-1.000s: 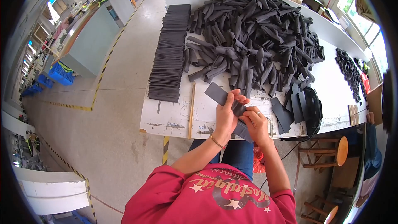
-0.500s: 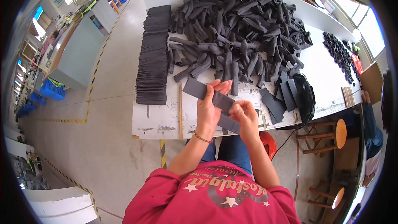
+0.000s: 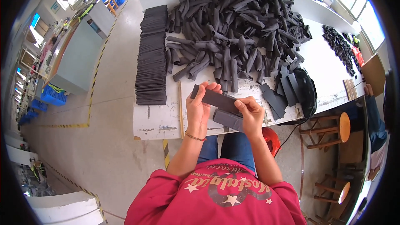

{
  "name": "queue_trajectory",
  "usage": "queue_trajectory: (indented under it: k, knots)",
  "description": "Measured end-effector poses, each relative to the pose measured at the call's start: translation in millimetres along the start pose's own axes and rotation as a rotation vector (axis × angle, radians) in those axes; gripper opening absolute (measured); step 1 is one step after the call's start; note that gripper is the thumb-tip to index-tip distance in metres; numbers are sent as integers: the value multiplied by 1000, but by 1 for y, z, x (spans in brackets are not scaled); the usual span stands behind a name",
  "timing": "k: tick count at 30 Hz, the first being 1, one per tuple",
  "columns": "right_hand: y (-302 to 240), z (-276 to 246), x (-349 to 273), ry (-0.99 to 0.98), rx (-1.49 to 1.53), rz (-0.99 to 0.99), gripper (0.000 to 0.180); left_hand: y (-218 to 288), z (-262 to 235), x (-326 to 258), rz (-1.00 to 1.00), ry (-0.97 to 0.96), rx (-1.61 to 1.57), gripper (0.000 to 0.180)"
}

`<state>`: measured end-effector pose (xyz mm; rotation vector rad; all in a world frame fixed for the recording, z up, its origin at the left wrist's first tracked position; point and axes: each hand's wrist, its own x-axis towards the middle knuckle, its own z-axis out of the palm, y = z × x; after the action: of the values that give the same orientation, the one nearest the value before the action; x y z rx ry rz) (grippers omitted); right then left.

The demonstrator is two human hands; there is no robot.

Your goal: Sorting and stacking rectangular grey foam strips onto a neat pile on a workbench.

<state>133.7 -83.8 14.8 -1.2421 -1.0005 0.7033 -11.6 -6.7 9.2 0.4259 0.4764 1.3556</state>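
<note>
A flat dark grey fabric strip [image 3: 218, 99] stretches between my hands above the table's near edge. My left hand [image 3: 199, 102] grips its left end, thumb on top. At the other end, my right hand [image 3: 251, 114] pinches the strip between thumb and fingers. Just below it lies a small pile of similar flat grey strips [image 3: 227, 118], partly covered by my right hand. Beyond my hands spreads a big heap of loose, curled dark fabric pieces [image 3: 237, 29]. To the left of the heap runs a long, tightly packed row of flat dark pieces [image 3: 151, 58].
A wooden stick [image 3: 181, 108] lies left of my hands on the white table [image 3: 156, 121]. More flat dark strips [image 3: 273, 102] rest beside a black, rounded object [image 3: 307, 93] at the right. Wooden stools [image 3: 343, 128] stand to the right, a red bag [image 3: 271, 139] below the table.
My right hand has moved slightly right and the left slightly left, so they are farther apart. The strip, which stuck out past my left hand, now ends near it and lies straighter.
</note>
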Motion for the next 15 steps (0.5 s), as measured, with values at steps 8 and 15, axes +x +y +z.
queue_trajectory:
  k: [8,15]
  knots:
    - [4,-13,-13,-215,8,388,11,-14,-15,2,-39,42,90,31]
    - [17,-74,0,-50,173,501,13,-8,-52,42,113,181,-43,32]
